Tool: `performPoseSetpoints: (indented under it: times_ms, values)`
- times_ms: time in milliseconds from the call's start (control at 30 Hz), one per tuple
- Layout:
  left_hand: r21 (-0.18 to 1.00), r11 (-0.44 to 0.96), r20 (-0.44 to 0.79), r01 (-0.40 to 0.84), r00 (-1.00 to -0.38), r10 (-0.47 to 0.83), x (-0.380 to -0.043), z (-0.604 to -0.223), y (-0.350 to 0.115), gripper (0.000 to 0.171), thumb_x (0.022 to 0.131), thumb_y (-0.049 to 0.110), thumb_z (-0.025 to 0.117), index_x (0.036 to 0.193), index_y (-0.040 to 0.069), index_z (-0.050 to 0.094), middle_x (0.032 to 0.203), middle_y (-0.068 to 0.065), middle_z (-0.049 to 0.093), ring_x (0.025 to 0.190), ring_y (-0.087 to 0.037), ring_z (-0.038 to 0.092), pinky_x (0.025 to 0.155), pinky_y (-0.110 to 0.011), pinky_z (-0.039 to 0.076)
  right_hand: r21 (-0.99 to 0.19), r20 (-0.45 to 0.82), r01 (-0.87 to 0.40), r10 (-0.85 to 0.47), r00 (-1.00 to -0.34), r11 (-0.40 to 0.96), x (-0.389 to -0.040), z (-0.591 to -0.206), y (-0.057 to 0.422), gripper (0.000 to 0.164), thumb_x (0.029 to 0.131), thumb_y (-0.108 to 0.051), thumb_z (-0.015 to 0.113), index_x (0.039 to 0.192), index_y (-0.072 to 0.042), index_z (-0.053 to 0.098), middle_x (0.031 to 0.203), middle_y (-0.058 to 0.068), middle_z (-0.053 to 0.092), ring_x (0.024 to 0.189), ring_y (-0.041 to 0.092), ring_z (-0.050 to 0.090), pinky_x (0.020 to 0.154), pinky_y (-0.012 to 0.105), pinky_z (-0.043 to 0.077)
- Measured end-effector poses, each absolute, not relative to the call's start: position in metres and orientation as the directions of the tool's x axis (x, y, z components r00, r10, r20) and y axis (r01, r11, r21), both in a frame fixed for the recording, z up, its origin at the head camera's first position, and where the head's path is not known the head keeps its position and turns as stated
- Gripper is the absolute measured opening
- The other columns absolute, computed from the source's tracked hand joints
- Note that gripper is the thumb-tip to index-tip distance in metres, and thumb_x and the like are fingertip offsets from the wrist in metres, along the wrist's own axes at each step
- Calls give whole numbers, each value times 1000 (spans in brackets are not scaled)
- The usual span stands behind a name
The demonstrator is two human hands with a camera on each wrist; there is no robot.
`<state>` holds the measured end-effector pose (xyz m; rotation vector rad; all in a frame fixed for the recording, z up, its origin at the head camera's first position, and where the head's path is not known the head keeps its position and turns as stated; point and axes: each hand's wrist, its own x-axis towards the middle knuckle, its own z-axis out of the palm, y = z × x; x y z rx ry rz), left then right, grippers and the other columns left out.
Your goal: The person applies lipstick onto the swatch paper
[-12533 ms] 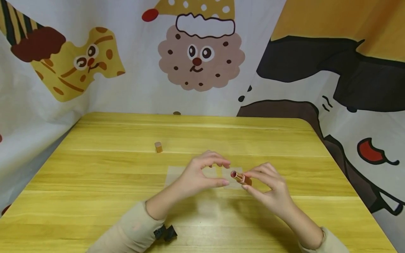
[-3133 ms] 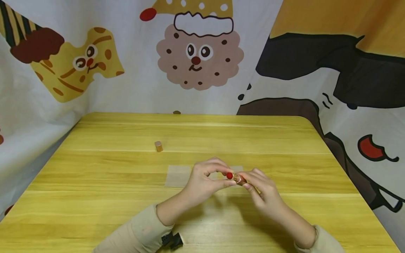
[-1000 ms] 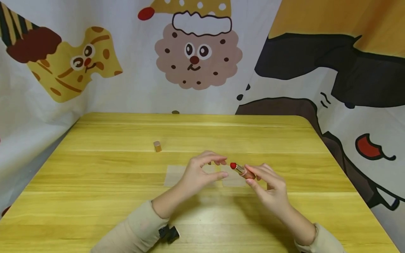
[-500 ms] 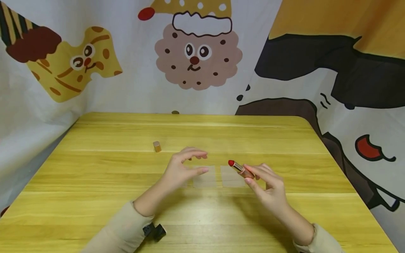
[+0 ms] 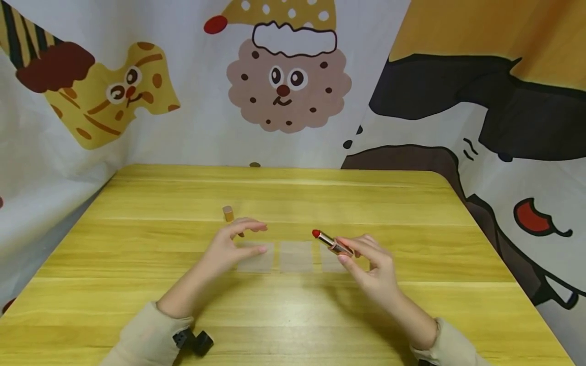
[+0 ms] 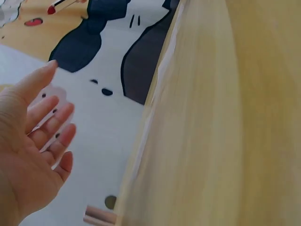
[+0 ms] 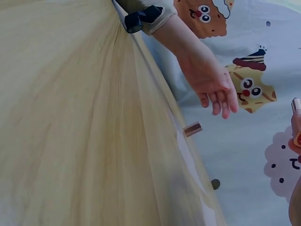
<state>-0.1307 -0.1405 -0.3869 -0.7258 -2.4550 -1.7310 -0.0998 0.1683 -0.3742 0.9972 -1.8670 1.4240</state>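
In the head view my right hand (image 5: 373, 262) pinches a lipstick (image 5: 341, 248) by its rose-gold base, between thumb and fingers. Its red tip sticks out of the tube and points up and to the left, above the table. My left hand (image 5: 226, 246) holds nothing; its fingers and thumb are spread apart, just in front of the lipstick's cap (image 5: 228, 212). That small gold cap stands upright on the table, and the left wrist view also has the cap (image 6: 99, 215) near the loosely spread left hand (image 6: 33, 146).
Three pale, see-through squares (image 5: 296, 256) lie in a row on the wooden table (image 5: 293, 315), partly behind the hands. A curtain (image 5: 192, 137) with cartoon prints hangs behind the table's far edge. A black device (image 5: 194, 341) is worn at the left wrist.
The red tip, earlier down in the tube, now stands out. My left hand, earlier at the lipstick, has let go and moved left to the cap. The right hand has shifted slightly left.
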Motion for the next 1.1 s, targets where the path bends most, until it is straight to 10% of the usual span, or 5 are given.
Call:
performPoseSetpoints:
  times_ms: [1100]
  values:
    - [845,423,92,327,-868,488,-140,-427,-187,65,78,22,81,134,4,54,137,-10,52,131,-31,40,108,-50,28,-602,684,-776,-381,-622,186,-103,-385,114,31,68,18,73,96,7,69,88,14,70,70,23,52,53,41,39]
